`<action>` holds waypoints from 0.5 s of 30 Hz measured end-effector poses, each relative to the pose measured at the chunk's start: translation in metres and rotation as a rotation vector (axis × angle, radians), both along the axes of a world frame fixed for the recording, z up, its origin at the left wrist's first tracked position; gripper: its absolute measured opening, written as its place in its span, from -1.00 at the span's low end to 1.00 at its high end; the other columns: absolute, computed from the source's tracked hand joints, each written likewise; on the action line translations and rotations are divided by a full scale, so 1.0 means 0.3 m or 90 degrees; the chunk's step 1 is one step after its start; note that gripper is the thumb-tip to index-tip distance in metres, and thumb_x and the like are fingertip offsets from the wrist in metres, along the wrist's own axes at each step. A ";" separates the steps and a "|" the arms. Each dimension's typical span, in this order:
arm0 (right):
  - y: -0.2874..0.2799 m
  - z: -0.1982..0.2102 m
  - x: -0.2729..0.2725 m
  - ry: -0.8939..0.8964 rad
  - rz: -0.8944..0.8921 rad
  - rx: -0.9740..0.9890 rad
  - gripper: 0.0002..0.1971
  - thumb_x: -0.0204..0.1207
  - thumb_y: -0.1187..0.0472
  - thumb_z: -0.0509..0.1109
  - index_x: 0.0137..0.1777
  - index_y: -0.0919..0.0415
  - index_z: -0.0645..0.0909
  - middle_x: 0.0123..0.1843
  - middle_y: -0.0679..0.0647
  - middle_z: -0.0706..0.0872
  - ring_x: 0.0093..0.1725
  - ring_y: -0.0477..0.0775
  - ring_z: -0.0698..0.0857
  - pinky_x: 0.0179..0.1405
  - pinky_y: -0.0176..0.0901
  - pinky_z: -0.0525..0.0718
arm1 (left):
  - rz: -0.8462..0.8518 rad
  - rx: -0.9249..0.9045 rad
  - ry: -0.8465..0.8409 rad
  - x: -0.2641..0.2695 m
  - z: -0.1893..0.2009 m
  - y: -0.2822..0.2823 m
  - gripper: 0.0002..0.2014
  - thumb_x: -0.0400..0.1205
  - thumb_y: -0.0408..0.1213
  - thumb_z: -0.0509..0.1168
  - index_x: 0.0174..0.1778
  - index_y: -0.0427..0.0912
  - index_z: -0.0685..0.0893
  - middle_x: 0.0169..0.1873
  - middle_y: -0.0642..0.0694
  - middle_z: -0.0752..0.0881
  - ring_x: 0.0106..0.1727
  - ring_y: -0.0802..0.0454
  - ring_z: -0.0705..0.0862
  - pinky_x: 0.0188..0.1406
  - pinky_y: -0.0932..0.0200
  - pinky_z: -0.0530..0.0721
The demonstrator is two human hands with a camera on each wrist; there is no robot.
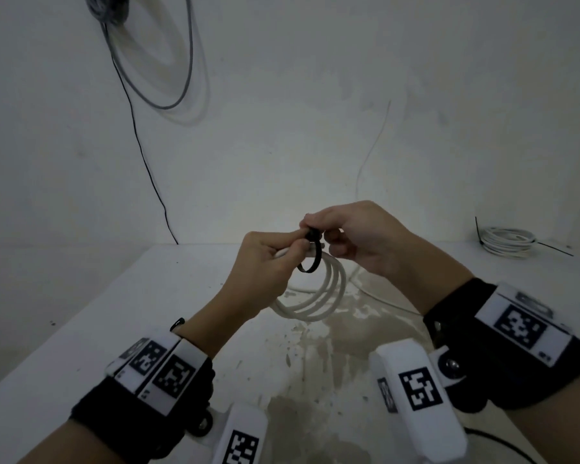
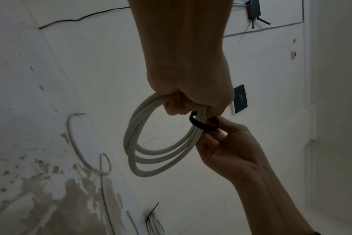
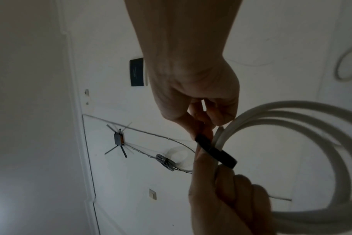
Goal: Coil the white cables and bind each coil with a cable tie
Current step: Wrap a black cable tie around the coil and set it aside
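A white cable coil (image 1: 318,296) of about three loops hangs above the table, gripped at its top by my left hand (image 1: 268,259). A black cable tie (image 1: 312,256) loops round the strands beside my left fingers. My right hand (image 1: 345,232) pinches the tie's head end right next to the left thumb. In the left wrist view the coil (image 2: 151,151) hangs from my fist with the tie (image 2: 203,125) round its right side. In the right wrist view my right fingertips (image 3: 203,127) pinch the tie (image 3: 217,151) against the coil (image 3: 291,120).
A bound white coil (image 1: 508,242) with a black tie lies at the table's far right. A loose white cable (image 1: 379,296) trails over the stained table (image 1: 315,363). Grey and black cables (image 1: 168,82) hang on the wall at upper left.
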State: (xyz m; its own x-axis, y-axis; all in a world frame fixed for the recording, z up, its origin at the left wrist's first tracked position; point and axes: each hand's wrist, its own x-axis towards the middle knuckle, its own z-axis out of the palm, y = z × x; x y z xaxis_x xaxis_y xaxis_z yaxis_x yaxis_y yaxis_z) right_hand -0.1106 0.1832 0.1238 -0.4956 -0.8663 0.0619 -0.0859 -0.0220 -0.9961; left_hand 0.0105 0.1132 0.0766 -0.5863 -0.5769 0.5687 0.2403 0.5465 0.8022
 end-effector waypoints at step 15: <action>-0.052 0.029 -0.045 0.014 -0.138 -0.090 -0.86 0.57 0.35 0.31 -0.14 0.43 0.63 -0.31 0.13 0.61 -0.27 0.05 0.63 -0.29 -0.17 0.68 | -0.024 0.075 -0.051 -0.005 -0.017 0.037 -0.77 0.68 -0.30 0.18 -0.05 -0.19 0.76 -0.76 0.10 0.37 -0.69 0.13 0.21 -0.67 0.30 0.21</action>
